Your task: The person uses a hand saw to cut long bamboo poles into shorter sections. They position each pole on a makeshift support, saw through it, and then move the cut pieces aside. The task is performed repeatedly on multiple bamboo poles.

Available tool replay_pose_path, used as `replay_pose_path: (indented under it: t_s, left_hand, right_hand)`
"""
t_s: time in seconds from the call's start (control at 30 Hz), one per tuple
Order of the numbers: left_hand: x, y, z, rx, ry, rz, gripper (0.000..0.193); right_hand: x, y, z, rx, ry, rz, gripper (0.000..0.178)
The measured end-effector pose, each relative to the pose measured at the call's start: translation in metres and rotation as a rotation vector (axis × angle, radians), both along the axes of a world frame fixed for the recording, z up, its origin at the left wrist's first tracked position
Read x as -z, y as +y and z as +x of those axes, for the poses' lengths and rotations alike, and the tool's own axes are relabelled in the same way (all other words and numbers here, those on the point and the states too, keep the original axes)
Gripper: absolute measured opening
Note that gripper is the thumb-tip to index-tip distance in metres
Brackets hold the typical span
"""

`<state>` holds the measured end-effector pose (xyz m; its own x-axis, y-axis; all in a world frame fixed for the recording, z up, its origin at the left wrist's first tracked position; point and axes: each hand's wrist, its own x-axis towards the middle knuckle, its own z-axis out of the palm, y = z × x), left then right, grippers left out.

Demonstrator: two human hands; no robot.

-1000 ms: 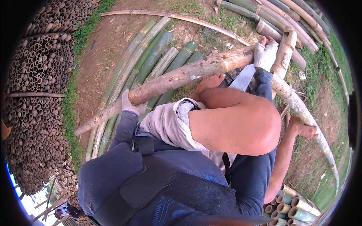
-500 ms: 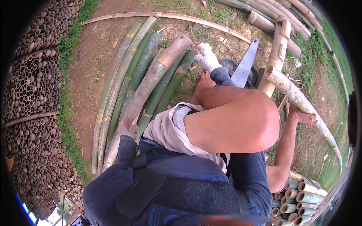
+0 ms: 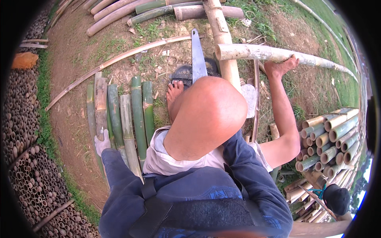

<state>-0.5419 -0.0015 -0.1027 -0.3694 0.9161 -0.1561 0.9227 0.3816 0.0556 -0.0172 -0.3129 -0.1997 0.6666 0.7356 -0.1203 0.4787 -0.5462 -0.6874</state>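
At the left, my left hand (image 3: 102, 141), in a pale glove, is closed round a grey-brown bamboo pole (image 3: 101, 93). This pole lies alongside several green bamboo poles (image 3: 137, 107). My right sleeve (image 3: 237, 147) runs up behind my raised knee, and the hand itself is hidden. Beyond that knee a saw blade (image 3: 197, 55) points away from me between black sandals (image 3: 182, 73); its handle is out of sight. My right bare foot (image 3: 279, 67) presses against a pale mottled bamboo pole (image 3: 262, 51), whose cut end lies across a thicker yellowish pole (image 3: 224, 37).
A long split bamboo strip (image 3: 119, 59) curves over the soil. Large bamboo stacks (image 3: 24, 107) line the left side, and a pile of cut lengths (image 3: 329, 137) stands at right. More poles (image 3: 115, 16) lie at the far side. A dark cap (image 3: 336, 199) shows at lower right.
The grey-brown pole has swung left from its slanted position to lie along the green ones. My gloved right hand, seen earlier near the pole's far end, has drawn back behind my knee. The view has turned right.
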Motion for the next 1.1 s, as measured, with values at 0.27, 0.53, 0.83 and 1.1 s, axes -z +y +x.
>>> replay_pose_path:
  t_s: [0.27,0.53,0.83,1.1]
  left_hand:
    - [0.016,0.014,-0.031,0.237,0.067,0.051,0.118]
    - [0.002,0.011,0.009,0.118,0.139,0.066,0.11]
    - [0.014,-0.038,0.191,0.77,-0.396,0.42,0.072]
    - [0.042,-0.073,0.274,0.711,-0.827,-0.257,0.079]
  right_hand:
    - [0.002,0.001,-0.002,0.06,-0.163,-0.099,0.06]
    - [-0.009,0.039,0.008,0.048,-0.264,-0.102,0.067]
    - [0.04,0.06,0.009,0.204,-0.208,-0.049,0.07]
    - [0.027,0.072,0.043,0.196,0.139,-0.052,0.072]
